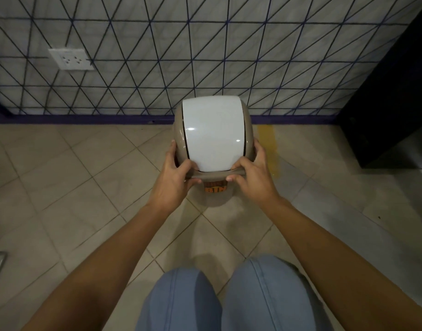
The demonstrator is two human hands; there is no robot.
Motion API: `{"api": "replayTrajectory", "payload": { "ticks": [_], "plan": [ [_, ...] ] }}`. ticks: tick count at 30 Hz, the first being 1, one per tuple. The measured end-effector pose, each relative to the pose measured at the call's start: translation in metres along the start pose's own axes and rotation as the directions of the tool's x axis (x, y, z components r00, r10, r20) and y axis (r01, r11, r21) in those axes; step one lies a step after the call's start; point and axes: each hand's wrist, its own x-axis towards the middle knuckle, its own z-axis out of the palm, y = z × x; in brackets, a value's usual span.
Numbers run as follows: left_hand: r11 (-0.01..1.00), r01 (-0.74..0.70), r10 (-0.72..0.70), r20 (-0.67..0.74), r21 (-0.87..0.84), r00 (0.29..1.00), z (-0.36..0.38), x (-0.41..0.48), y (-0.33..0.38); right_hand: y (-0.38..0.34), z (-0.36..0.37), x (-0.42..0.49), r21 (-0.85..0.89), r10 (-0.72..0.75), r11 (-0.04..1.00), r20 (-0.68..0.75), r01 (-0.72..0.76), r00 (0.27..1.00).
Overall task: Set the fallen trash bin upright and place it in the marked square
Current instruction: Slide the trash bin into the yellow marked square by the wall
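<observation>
both hands clasp glossy domed bin rim

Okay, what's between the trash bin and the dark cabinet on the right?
In the head view, a yellow tape strip on the tiled floor lies between the trash bin and the dark cabinet; the rest is bare tile.

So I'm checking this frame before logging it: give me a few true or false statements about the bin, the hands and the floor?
1. Both hands grip the trash bin. True: left hand, right hand.
2. The bin lies on its side. False: it stands upright.
3. Its swing lid is white. True.
4. Yellow tape shows left of the bin. False: it shows on the right.
5. A wall socket is visible. True.
</observation>
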Motion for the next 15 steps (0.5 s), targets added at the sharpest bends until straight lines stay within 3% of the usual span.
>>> {"api": "replayTrajectory", "payload": {
  "ticks": [9, 15],
  "plan": [
    [0.998, 0.02, -0.019, 0.021, -0.056, 1.0, -0.003, 0.017, -0.009, -0.001, 0.0, 0.017, 0.005, 0.026, 1.0, 0.002, -0.026, 1.0],
    [0.879, 0.205, -0.243, -0.036, -0.431, 0.969, -0.001, 0.023, -0.005, 0.001, -0.008, 0.018, 0.178, 0.082, 0.982, -0.061, -0.07, 0.995]
  ]
}}
